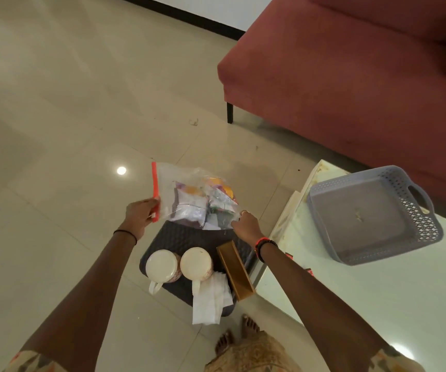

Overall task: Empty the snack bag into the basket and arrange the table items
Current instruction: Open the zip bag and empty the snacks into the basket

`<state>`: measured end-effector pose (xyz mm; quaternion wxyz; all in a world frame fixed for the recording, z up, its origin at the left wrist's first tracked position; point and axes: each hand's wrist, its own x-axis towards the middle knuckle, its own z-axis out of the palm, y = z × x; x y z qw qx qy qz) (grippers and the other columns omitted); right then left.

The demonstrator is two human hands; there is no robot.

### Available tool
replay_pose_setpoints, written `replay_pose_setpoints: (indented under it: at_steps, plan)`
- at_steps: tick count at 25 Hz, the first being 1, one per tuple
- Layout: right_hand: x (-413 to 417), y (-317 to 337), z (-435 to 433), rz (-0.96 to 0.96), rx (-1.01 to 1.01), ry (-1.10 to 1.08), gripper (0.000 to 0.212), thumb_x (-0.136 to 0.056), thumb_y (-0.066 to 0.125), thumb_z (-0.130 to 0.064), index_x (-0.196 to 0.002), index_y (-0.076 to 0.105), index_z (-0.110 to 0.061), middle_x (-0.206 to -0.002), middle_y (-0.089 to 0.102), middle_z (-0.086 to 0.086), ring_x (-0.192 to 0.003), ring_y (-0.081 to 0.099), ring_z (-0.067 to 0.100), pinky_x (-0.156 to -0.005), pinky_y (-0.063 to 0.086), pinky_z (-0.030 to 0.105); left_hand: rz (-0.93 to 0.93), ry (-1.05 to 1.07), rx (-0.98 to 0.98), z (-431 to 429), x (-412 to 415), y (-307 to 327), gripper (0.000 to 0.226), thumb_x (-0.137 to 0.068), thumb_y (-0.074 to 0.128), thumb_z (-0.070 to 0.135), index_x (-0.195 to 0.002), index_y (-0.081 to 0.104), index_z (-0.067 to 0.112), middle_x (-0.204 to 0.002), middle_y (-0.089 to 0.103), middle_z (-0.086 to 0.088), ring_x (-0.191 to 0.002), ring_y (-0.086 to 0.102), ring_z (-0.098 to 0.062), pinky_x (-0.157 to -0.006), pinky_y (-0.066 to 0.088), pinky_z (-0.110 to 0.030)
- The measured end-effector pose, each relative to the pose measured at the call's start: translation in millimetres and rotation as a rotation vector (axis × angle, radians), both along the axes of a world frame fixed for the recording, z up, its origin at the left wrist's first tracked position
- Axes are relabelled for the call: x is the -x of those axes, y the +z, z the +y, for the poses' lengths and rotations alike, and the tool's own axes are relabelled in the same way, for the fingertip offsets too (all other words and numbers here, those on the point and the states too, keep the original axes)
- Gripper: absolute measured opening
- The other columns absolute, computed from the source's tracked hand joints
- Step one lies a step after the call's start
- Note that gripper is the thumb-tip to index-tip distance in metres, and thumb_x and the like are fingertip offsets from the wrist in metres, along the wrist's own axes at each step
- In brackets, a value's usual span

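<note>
Snack bag (189,200): clear zip bag w/ orange seal strip, packets inside, held in the air above the far end of the dark tray (187,236), seal edge to the left.
Left hand (140,213): pinches the orange seal edge, thumb & fingers closed on it.
Right hand (246,224): grips the bag's near right corner, fingers curled round the plastic.
Basket (356,224): grey, perforated walls, handle cut-outs, on the white table (377,304), well apart from the bag, to its right.
Tray contents: two white mugs (162,265) side by side, touching; white tissues (211,299) hanging over the near edge; wooden holder (234,269) along the right side.
Surroundings: red sofa (350,76) beyond the table, tiled floor (55,130), bare feet (248,326) near the tray.
</note>
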<state>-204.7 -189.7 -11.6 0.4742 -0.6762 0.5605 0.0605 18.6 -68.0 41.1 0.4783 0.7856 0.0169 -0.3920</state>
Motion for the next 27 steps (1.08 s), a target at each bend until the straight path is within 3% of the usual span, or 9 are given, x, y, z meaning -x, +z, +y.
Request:
replay_pose_setpoints:
  at_steps: [2, 5, 8, 12, 16, 19, 24, 27]
  plan:
    - [1.3, 19.3, -3.2, -0.019, 0.020, 0.000, 0.036, -0.090, 0.052, -0.011, -0.122, 0.051, 0.005, -0.120, 0.058, 0.021, -0.108, 0.057, 0.034, -0.082, 0.046, 0.033, 0.066, -0.044, 0.098, -25.0, 11.0, 26.6, 0.024, -0.089, 0.061, 0.010, -0.110, 0.062, -0.002, -0.087, 0.065, -0.010, -0.080, 0.062, -0.021, -0.084, 0.052, -0.036]
    - [6.9, 55.8, -6.4, -0.090, 0.035, -0.057, 0.024, -0.087, 0.045, 0.000, -0.106, 0.056, 0.007, -0.105, 0.061, 0.020, -0.103, 0.058, 0.038, -0.075, 0.049, 0.035, 0.147, -0.095, 0.193, -58.1, 40.6, 64.8, 0.009, -0.090, 0.057, 0.005, -0.088, 0.064, 0.001, -0.078, 0.064, -0.007, -0.074, 0.060, -0.017, -0.082, 0.053, -0.036]
    - [15.9, 87.2, -8.9, -0.175, 0.110, -0.120, 0.032, -0.085, 0.039, 0.005, -0.110, 0.055, 0.017, -0.117, 0.061, 0.028, -0.111, 0.056, 0.042, -0.095, 0.048, 0.044, 0.190, -0.088, 0.243, -82.4, 70.7, 93.1, 0.014, -0.091, 0.055, 0.001, -0.077, 0.060, 0.004, -0.076, 0.064, -0.009, -0.070, 0.061, -0.017, -0.079, 0.054, -0.031]
    - [35.1, 134.7, -7.9, -0.290, 0.192, -0.212, 0.029, -0.090, 0.044, -0.001, -0.108, 0.067, -0.002, -0.113, 0.069, 0.011, -0.105, 0.062, 0.024, -0.086, 0.045, 0.019, 0.215, -0.103, 0.278, -98.5, 108.8, 129.3, 0.017, -0.088, 0.056, -0.005, -0.071, 0.056, -0.001, -0.071, 0.061, -0.014, -0.065, 0.062, -0.018, -0.057, 0.057, -0.021]
    - [65.3, 171.3, -2.5, -0.416, 0.315, -0.278, 0.026, -0.089, 0.062, -0.010, -0.114, 0.063, -0.007, -0.111, 0.068, 0.008, -0.098, 0.063, 0.016, -0.067, 0.039, -0.004, 0.244, -0.142, 0.311, -105.4, 146.3, 157.1, 0.014, -0.086, 0.058, -0.004, -0.072, 0.059, -0.003, -0.073, 0.062, -0.016, -0.066, 0.064, -0.018, -0.060, 0.058, -0.020]
    - [97.2, 196.1, 5.9, -0.510, 0.444, -0.328, 0.037, -0.085, 0.068, -0.017, -0.121, 0.059, -0.012, -0.114, 0.062, 0.003, -0.094, 0.057, 0.008, -0.071, 0.040, -0.002, 0.269, -0.203, 0.342, -107.9, 179.1, 174.8, 0.015, -0.086, 0.058, -0.006, -0.071, 0.060, -0.004, -0.061, 0.065, -0.013, -0.052, 0.067, -0.013, -0.062, 0.059, -0.021]
    - [159.7, 226.6, 10.8, -0.473, 0.671, -0.390, 0.019, -0.088, 0.065, -0.020, -0.105, 0.068, -0.011, -0.108, 0.069, 0.005, -0.089, 0.063, 0.009, -0.074, 0.040, -0.002, 0.288, -0.340, 0.339, -115.0, 245.1, 200.2, 0.016, -0.086, 0.059, -0.004, -0.071, 0.061, -0.002, -0.068, 0.065, -0.014, -0.064, 0.065, -0.018, -0.076, 0.057, -0.025]
    - [202.7, 244.9, 9.9, -0.419, 0.752, -0.396, 0.015, -0.088, 0.065, -0.018, -0.098, 0.071, -0.009, -0.100, 0.073, 0.007, -0.084, 0.064, 0.010, -0.074, 0.040, -0.001, 0.308, -0.371, 0.350, -120.4, 283.6, 217.7, 0.019, -0.085, 0.059, -0.006, -0.066, 0.060, -0.002, -0.052, 0.066, -0.008, -0.048, 0.067, -0.011, -0.064, 0.058, -0.021]
